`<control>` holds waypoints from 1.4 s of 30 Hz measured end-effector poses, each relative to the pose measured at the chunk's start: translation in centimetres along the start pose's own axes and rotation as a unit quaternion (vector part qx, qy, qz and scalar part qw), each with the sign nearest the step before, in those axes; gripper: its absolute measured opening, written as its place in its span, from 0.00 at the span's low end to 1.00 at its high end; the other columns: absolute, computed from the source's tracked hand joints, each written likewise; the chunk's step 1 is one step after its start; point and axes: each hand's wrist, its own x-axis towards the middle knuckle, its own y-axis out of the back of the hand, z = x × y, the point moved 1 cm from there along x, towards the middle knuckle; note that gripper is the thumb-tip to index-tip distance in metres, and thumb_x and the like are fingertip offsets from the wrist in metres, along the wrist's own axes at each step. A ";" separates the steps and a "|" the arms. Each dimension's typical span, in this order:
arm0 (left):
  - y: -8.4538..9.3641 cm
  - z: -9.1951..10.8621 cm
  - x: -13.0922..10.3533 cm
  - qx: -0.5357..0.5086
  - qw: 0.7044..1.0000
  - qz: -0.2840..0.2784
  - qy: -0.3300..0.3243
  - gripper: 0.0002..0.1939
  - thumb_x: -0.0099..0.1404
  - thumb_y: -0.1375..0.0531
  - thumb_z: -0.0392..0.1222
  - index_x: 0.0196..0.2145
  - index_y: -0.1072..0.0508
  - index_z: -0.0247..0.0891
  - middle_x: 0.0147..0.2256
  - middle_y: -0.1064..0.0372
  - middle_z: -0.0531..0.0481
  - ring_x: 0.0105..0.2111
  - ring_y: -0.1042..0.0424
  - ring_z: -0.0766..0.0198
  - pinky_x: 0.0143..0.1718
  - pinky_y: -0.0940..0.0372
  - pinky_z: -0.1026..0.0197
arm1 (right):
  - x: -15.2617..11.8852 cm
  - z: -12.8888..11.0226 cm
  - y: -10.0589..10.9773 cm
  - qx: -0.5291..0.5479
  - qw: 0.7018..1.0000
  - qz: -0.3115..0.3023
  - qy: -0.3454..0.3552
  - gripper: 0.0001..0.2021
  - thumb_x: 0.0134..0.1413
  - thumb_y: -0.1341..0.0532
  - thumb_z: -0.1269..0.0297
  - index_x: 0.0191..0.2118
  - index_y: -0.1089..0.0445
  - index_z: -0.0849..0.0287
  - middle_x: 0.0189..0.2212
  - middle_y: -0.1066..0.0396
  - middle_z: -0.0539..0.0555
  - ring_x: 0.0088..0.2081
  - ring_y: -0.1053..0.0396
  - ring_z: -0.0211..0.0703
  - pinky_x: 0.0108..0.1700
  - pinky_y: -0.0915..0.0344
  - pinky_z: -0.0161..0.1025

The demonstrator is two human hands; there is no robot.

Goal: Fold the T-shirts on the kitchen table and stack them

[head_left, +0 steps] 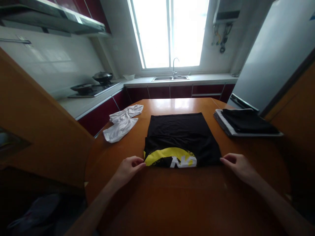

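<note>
A black T-shirt [179, 126] with a yellow and white print lies partly folded in the middle of the wooden table [172, 200]. Its near part is doubled back over the rest, and the print shows along the front fold. My left hand [129, 170] pinches the near left corner between thumb and fingers. At the near right corner, my right hand [237, 165] pinches the black cloth in the same way. Both corners rest at about table height.
A crumpled white garment [123, 121] lies at the table's left. On the right sits a stack of folded clothes [248, 123], black on top. Beyond the table are a counter with a sink [162, 78], a stove with pans [102, 78] and a fridge [273, 55].
</note>
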 end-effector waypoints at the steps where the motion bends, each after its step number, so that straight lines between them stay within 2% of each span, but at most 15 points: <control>1: -0.2 -0.1 0.0 0.003 1.000 0.006 -0.004 0.20 0.55 0.36 0.59 0.33 0.19 0.38 0.31 0.21 0.46 0.31 0.25 0.56 0.33 0.34 0.59 | -0.2 -0.1 -0.2 0.005 1.000 0.006 0.003 0.19 0.50 0.39 0.44 0.28 0.22 0.55 0.27 0.22 0.56 0.31 0.25 0.51 0.33 0.33 0.42; 4: -0.4 -0.1 -0.1 0.016 0.999 0.026 -0.023 0.18 0.56 0.36 0.58 0.31 0.19 0.39 0.30 0.23 0.48 0.29 0.26 0.57 0.31 0.35 0.60 | -0.2 -0.5 -0.7 0.019 1.000 0.018 0.016 0.16 0.49 0.38 0.47 0.27 0.23 0.56 0.27 0.22 0.56 0.31 0.25 0.51 0.33 0.33 0.42; 7: -0.7 0.3 -0.4 0.020 0.995 0.075 -0.058 0.16 0.58 0.36 0.56 0.31 0.19 0.40 0.29 0.25 0.49 0.28 0.28 0.60 0.29 0.36 0.61 | 0.0 -0.9 -1.0 0.043 0.998 0.037 0.024 0.15 0.47 0.38 0.50 0.27 0.24 0.56 0.26 0.22 0.56 0.30 0.26 0.51 0.32 0.33 0.42; 10: -1.0 0.4 -0.7 -0.005 0.985 0.130 -0.109 0.15 0.60 0.36 0.55 0.31 0.19 0.41 0.30 0.28 0.50 0.27 0.32 0.63 0.28 0.38 0.63 | -0.1 -0.9 -0.7 0.061 0.995 0.070 0.029 0.16 0.49 0.39 0.49 0.30 0.24 0.57 0.27 0.22 0.56 0.30 0.26 0.50 0.32 0.32 0.43; 12: -1.1 0.3 -0.8 -0.028 0.980 0.138 -0.138 0.14 0.60 0.35 0.54 0.30 0.20 0.41 0.30 0.31 0.50 0.27 0.33 0.64 0.27 0.39 0.63 | -0.3 -0.8 -0.5 0.057 0.994 0.090 0.037 0.16 0.51 0.39 0.48 0.31 0.24 0.57 0.28 0.22 0.55 0.31 0.26 0.50 0.33 0.32 0.42; 18: -0.7 -0.9 -0.6 -0.046 0.990 0.027 -0.131 0.15 0.57 0.32 0.55 0.27 0.21 0.39 0.32 0.33 0.50 0.30 0.32 0.64 0.30 0.36 0.64 | -1.3 -0.2 -0.7 0.002 0.997 0.058 0.053 0.15 0.54 0.43 0.50 0.30 0.27 0.55 0.26 0.24 0.55 0.30 0.27 0.50 0.34 0.33 0.43; 23: -0.3 -1.1 -0.8 -0.032 0.993 -0.004 -0.112 0.16 0.57 0.32 0.54 0.25 0.22 0.38 0.34 0.33 0.48 0.32 0.30 0.62 0.32 0.33 0.63 | -1.5 0.3 -1.1 -0.043 0.996 0.054 0.050 0.13 0.55 0.44 0.54 0.29 0.28 0.54 0.28 0.23 0.55 0.32 0.26 0.50 0.35 0.35 0.43; 28: 1.8 -1.4 0.3 0.026 0.990 -0.074 -0.119 0.18 0.63 0.38 0.57 0.29 0.19 0.40 0.36 0.27 0.46 0.35 0.27 0.59 0.37 0.32 0.62 | -0.8 0.8 -0.1 -0.096 0.995 0.015 0.029 0.11 0.54 0.42 0.56 0.27 0.28 0.54 0.27 0.23 0.56 0.30 0.26 0.49 0.32 0.37 0.41; 30: 2.7 -1.0 1.7 0.066 0.992 -0.022 -0.106 0.21 0.66 0.42 0.58 0.30 0.19 0.40 0.34 0.24 0.45 0.34 0.25 0.57 0.37 0.32 0.60 | -0.1 -0.2 0.5 -0.143 0.989 0.028 0.015 0.13 0.57 0.42 0.54 0.27 0.28 0.54 0.26 0.24 0.57 0.28 0.27 0.49 0.31 0.38 0.41; 32: 2.7 0.3 3.5 0.091 0.987 0.078 -0.108 0.21 0.68 0.45 0.56 0.33 0.19 0.40 0.35 0.22 0.44 0.36 0.24 0.54 0.39 0.31 0.58 | 1.2 -2.3 0.3 -0.175 0.982 0.064 0.030 0.15 0.61 0.44 0.53 0.32 0.25 0.55 0.32 0.23 0.59 0.33 0.26 0.50 0.35 0.36 0.42; 34: 1.1 2.5 5.6 0.103 0.976 0.122 -0.148 0.19 0.69 0.46 0.51 0.40 0.19 0.39 0.41 0.22 0.42 0.41 0.23 0.53 0.45 0.31 0.57 | 2.7 -5.4 -1.1 -0.169 0.977 0.083 0.101 0.16 0.64 0.47 0.56 0.42 0.24 0.57 0.42 0.23 0.62 0.44 0.26 0.52 0.46 0.34 0.44; 36: -1.8 5.0 7.5 0.129 0.968 0.081 -0.200 0.19 0.71 0.48 0.47 0.46 0.20 0.38 0.48 0.23 0.41 0.48 0.24 0.53 0.52 0.33 0.55 | 4.2 -8.5 -3.8 -0.165 0.970 0.052 0.171 0.19 0.66 0.50 0.59 0.49 0.25 0.59 0.52 0.26 0.63 0.53 0.29 0.53 0.56 0.36 0.44; 38: -5.1 7.0 9.1 0.177 0.960 0.031 -0.215 0.20 0.72 0.49 0.45 0.53 0.24 0.35 0.57 0.28 0.38 0.57 0.29 0.51 0.59 0.37 0.52 | 5.6 -10.8 -7.0 -0.185 0.960 -0.014 0.212 0.22 0.67 0.50 0.60 0.57 0.28 0.64 0.61 0.33 0.65 0.62 0.36 0.54 0.63 0.42 0.45; 40: -7.9 8.0 10.2 0.246 0.950 -0.007 -0.190 0.23 0.73 0.48 0.47 0.59 0.29 0.34 0.64 0.37 0.35 0.66 0.40 0.45 0.64 0.44 0.43 | 6.8 -11.7 -9.7 -0.215 0.947 -0.083 0.224 0.27 0.68 0.50 0.56 0.65 0.36 0.65 0.69 0.44 0.65 0.70 0.48 0.56 0.68 0.49 0.51; 42: -9.5 8.0 10.7 0.287 0.944 -0.019 -0.165 0.27 0.74 0.49 0.50 0.64 0.34 0.34 0.69 0.46 0.36 0.70 0.50 0.43 0.66 0.49 0.37 | 7.7 -11.4 -11.2 -0.237 0.940 -0.111 0.217 0.31 0.69 0.51 0.51 0.70 0.44 0.63 0.72 0.54 0.64 0.73 0.58 0.56 0.70 0.57 0.58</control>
